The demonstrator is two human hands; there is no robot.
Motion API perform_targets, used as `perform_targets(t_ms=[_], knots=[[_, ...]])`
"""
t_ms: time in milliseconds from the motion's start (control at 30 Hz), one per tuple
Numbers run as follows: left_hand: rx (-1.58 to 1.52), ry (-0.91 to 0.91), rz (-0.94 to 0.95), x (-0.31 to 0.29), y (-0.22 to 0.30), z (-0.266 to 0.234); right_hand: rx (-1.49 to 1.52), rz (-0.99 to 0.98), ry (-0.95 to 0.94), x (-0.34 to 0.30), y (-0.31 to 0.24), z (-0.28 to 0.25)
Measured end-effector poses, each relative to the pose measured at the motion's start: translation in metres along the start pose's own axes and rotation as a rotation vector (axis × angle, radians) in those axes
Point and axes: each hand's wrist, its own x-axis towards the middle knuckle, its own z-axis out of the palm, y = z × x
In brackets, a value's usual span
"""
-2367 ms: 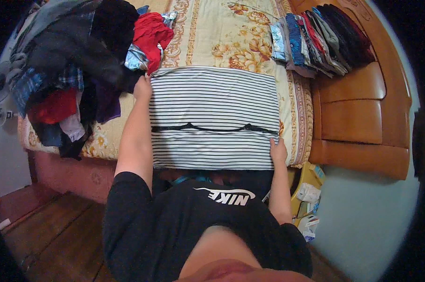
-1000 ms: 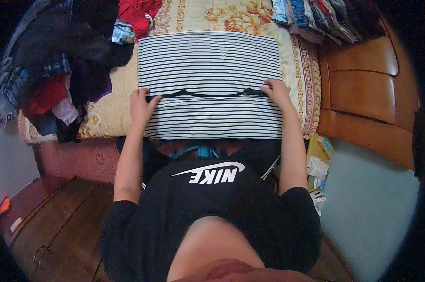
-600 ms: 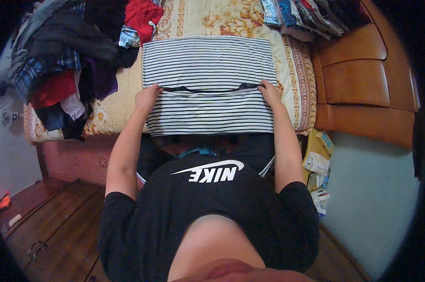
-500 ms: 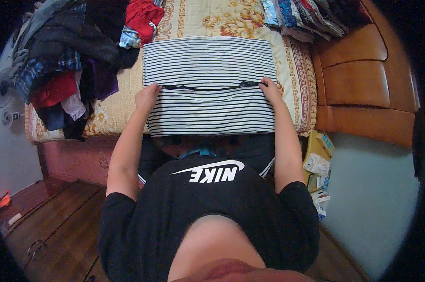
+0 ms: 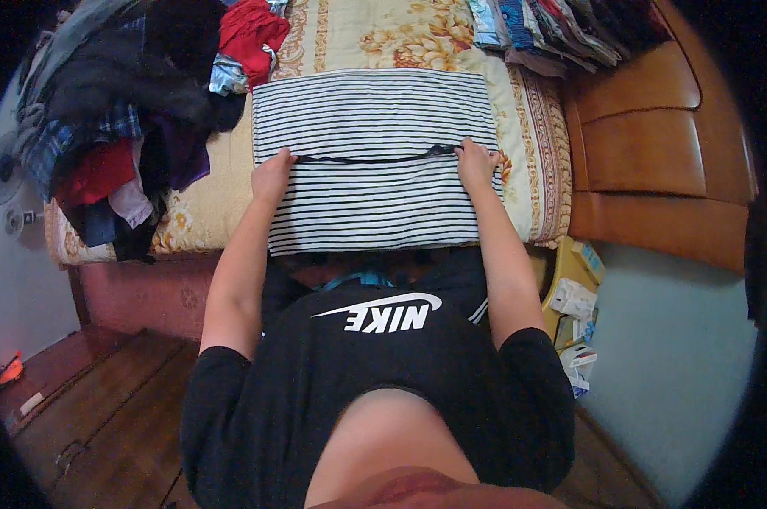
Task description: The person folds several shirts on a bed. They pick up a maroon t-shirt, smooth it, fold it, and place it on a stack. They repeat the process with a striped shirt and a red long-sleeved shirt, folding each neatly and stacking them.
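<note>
Stretches both arms forward, well apart, with the left forearm (image 5: 239,267) and the right forearm (image 5: 510,254) slanting slightly inward toward the wrists. Holds the left hand (image 5: 271,175) back upward, fingers curled into a pinch, thumb side facing inward. Holds the right hand (image 5: 476,166) roughly level with it, also pinching, thumb side inward.

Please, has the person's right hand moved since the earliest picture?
Yes. Judged against the wooden headboard, the right hand has moved farther from the person's body and somewhat to the left, away from the headboard.
</note>
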Motion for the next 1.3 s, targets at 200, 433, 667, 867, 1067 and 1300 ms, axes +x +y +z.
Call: perform_targets(t_ms=[200,433,667,867,1067,1300], knots=[[-0.045,-0.013,-0.082,0.000,-0.001,0.002,-0.017,0.031,-0.022,0.005,0.001,0.007],[-0.160,0.027,-0.164,-0.010,-0.011,-0.001,-0.217,-0.017,0.057,-0.012,0.040,-0.012],[-0.043,-0.180,0.268,-0.167,-0.011,-0.015,0.092,-0.031,0.215,-0.091,0.081,-0.027],[0.274,-0.135,0.303,-0.169,-0.020,0.011,-0.033,-0.363,-0.185,-0.152,0.053,-0.049],[0.117,-0.083,0.388,-0.161,-0.031,0.006,0.570,-0.197,-0.370,-0.120,0.103,-0.030],[0.106,-0.126,0.347,-0.159,-0.028,0.010,0.428,0.254,-0.151,-0.036,0.088,-0.014]])
